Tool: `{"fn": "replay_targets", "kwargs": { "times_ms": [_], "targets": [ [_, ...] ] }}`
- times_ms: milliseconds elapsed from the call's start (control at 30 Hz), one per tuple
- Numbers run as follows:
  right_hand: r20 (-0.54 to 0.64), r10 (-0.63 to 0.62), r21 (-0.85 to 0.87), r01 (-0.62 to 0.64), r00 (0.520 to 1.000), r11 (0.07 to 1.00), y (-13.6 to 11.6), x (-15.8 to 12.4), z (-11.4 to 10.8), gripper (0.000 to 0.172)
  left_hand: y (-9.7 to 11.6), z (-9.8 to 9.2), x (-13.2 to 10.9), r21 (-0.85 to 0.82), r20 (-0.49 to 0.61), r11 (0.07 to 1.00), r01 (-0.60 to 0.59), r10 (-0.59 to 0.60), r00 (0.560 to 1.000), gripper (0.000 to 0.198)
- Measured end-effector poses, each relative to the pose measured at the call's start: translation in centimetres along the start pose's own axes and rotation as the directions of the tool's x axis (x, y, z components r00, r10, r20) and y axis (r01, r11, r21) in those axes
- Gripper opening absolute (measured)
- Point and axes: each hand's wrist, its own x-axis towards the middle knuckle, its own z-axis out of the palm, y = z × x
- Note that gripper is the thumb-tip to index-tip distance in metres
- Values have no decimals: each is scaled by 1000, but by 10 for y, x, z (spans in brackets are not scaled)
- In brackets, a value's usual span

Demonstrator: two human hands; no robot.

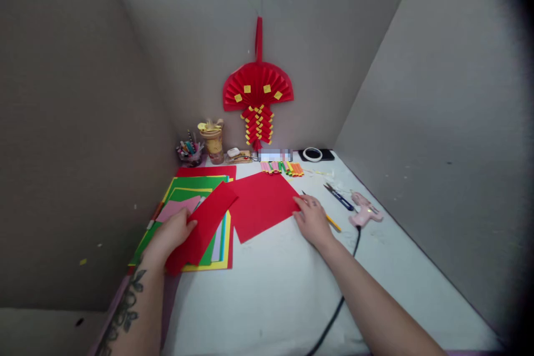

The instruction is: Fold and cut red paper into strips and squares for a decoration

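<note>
My left hand [177,232] pinches a narrow red paper strip [211,217] by its left side, over a stack of coloured sheets. A larger red paper sheet [263,204] lies on the white table to the right of the strip. The strip's upper end is close to this sheet's left corner. At the sheet's right edge, my right hand [312,219] grips it with the fingertips; the thumb is partly hidden. Beside that hand a yellow pencil [334,223] sticks out on the table.
The coloured paper stack [228,250] covers the table's left. Scissors [340,198], a pink glue gun [366,211] with a black cord, and white tape [312,154] are at right. Rolled paper tubes [295,169], a cup [214,147] and pen holder [191,154] stand behind. A red fan ornament [258,86] hangs on the wall.
</note>
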Motion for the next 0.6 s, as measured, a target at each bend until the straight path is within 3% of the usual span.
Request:
{"fn": "replay_targets", "kwargs": {
  "times_ms": [67,133,200,267,333,367,433,467,533,600],
  "targets": [
    [120,-97,32,94,988,995,-9,-3,4,44,3,-5,-7,-38,-27,999,-6,5,1000,17],
    [217,-115,54,106,969,993,-14,-6,8,45,7,-20,-26,-53,-83,999,12,-17,996,15],
    [252,-92,75,75,963,994,-15,-7,10,45,15,-43,-54,-38,-235,996,83,-90,968,23],
    [214,-79,137,50,974,989,-17,-7,9,45,26,-68,-82,-6,-423,998,56,-53,905,26],
    [134,-88,290,46,987,956,-22,-7,4,45,42,-84,-100,-3,-593,998,-63,49,803,29],
    [108,-96,407,44,990,912,-27,-6,-1,45,52,-87,-103,-42,-650,983,-181,111,751,26],
    [94,-126,685,28,987,728,-41,-1,-13,49,77,-81,-97,-172,-675,874,-454,232,701,22],
    [109,-151,812,0,982,583,-49,4,-21,53,92,-73,-90,-235,-667,814,-532,263,697,21],
    [55,-170,959,-5,984,283,-67,18,-36,61,125,-50,-73,-380,-649,718,-583,242,721,19],
    [3,-85,995,5,996,96,-81,38,-49,45,156,-27,-55,-564,-612,566,-601,202,765,18]
  ]
}}
